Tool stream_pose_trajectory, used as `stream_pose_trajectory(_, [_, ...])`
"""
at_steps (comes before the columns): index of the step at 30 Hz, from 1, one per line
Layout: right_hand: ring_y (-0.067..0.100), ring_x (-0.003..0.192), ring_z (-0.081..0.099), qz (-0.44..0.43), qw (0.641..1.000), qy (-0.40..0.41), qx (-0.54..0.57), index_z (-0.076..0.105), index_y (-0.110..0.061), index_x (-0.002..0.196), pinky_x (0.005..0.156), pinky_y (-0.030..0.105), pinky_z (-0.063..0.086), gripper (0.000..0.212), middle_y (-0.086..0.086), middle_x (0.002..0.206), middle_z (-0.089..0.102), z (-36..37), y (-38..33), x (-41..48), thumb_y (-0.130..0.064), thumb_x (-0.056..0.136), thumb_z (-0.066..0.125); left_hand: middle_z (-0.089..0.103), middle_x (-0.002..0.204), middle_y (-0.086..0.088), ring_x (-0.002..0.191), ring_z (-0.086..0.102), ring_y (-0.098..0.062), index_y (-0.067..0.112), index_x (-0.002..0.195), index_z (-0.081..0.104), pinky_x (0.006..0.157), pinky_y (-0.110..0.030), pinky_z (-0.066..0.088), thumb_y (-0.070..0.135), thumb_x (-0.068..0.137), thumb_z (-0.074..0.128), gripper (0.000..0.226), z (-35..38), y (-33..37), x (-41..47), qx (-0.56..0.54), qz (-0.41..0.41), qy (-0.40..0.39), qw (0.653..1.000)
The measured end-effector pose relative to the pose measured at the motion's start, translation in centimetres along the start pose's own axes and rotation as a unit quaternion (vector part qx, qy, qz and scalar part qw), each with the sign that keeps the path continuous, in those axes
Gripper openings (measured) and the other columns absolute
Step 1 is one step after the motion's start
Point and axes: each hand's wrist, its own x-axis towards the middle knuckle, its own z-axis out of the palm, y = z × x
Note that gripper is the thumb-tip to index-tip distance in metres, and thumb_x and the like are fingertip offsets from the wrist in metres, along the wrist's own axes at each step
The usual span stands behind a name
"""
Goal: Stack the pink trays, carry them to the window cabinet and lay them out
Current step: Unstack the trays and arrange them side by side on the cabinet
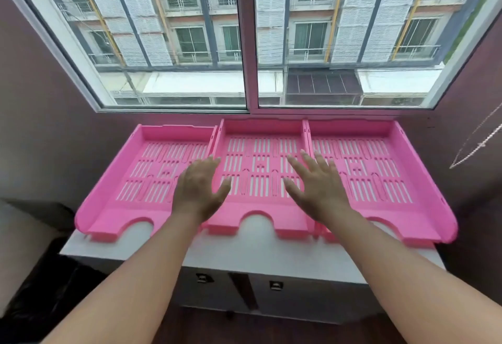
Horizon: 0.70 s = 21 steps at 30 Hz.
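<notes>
Open left hand (199,191), right hand (317,186), over pink trays (255,207)

arms: both bare from what I can see, no sleeves anywhere in view
left hand (199,191): no rings, no glove
right hand (316,187): same, nothing on it, nails look fairly long
wrists: no watch, no bands on either one
</notes>
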Motion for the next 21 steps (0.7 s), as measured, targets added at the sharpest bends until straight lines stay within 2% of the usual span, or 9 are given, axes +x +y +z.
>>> stream_pose_trajectory(2, [0.028,0.153,0.007,-0.021,0.999,-0.026,0.002,0.020,-0.039,0.154,0.123,0.052,0.004,0.062,0.003,0.165,0.018,1.6,-3.3,0.2,-0.057,0.096,0.031,0.060,0.138,-0.007,0.129,0.053,-0.025,0.016,0.137,0.052,0.106,-0.047,0.042,0.050,0.092,0.035,0.059,-0.8,-3.5,-0.8,0.002,-0.018,0.013,1.000])
stream_pose_trajectory(4, [0.029,0.153,0.003,-0.019,0.997,-0.068,-0.009,0.014,-0.040,0.155,0.122,0.053,0.004,0.064,0.002,0.166,0.011,3.6,-5.6,0.1,-0.059,0.095,0.029,0.056,0.144,-0.005,0.134,0.049,-0.025,0.019,0.140,0.049,0.109,-0.048,0.039,0.045,0.095,0.036,0.053,-1.1,-6.8,-1.9,-0.004,-0.048,0.002,0.999])
stream_pose_trajectory(6, [0.031,0.153,-0.002,-0.004,0.994,-0.108,-0.030,0.008,-0.041,0.155,0.122,0.054,0.004,0.067,0.002,0.167,0.005,5.6,-7.2,0.0,-0.062,0.095,0.028,0.047,0.152,-0.002,0.142,0.039,-0.025,0.025,0.145,0.043,0.116,-0.051,0.032,0.044,0.096,0.037,0.053,-0.8,-10.1,-3.1,-0.002,-0.071,-0.039,0.997])
stream_pose_trajectory(9, [0.032,0.153,-0.004,0.037,0.988,-0.147,-0.039,0.006,-0.043,0.155,0.122,0.055,0.002,0.068,0.002,0.167,0.002,7.8,-8.4,-0.2,-0.066,0.094,0.024,0.034,0.160,0.003,0.149,0.028,-0.024,0.035,0.150,0.033,0.120,-0.054,0.022,0.053,0.092,0.031,0.061,0.4,-13.3,-4.2,0.021,-0.067,-0.113,0.991])
stream_pose_trajectory(11, [0.032,0.152,-0.002,0.065,0.984,-0.158,-0.042,0.005,-0.043,0.155,0.122,0.056,0.002,0.069,0.002,0.167,0.001,8.8,-8.9,-0.2,-0.068,0.093,0.021,0.023,0.165,0.005,0.152,0.017,-0.025,0.039,0.153,0.025,0.123,-0.053,0.012,0.056,0.094,0.029,0.062,1.1,-14.0,-4.4,0.031,-0.064,-0.156,0.985])
stream_pose_trajectory(13, [0.033,0.152,-0.001,0.080,0.983,-0.158,-0.054,0.004,-0.044,0.155,0.121,0.056,0.003,0.070,0.002,0.167,-0.001,9.5,-9.2,-0.2,-0.070,0.092,0.017,0.015,0.166,0.006,0.154,0.009,-0.024,0.042,0.154,0.022,0.123,-0.053,0.005,0.056,0.095,0.027,0.061,1.6,-14.0,-4.3,0.031,-0.057,-0.165,0.984])
stream_pose_trajectory(21, [0.032,0.152,-0.007,0.086,0.979,-0.158,-0.095,-0.009,-0.047,0.152,0.120,0.057,0.001,0.068,0.000,0.164,-0.013,10.2,-9.4,0.0,-0.072,0.090,0.006,0.010,0.166,0.008,0.154,0.004,-0.023,0.045,0.153,0.019,0.122,-0.055,0.001,0.064,0.089,0.025,0.067,2.5,-13.7,-1.9,0.023,-0.052,-0.170,0.984])
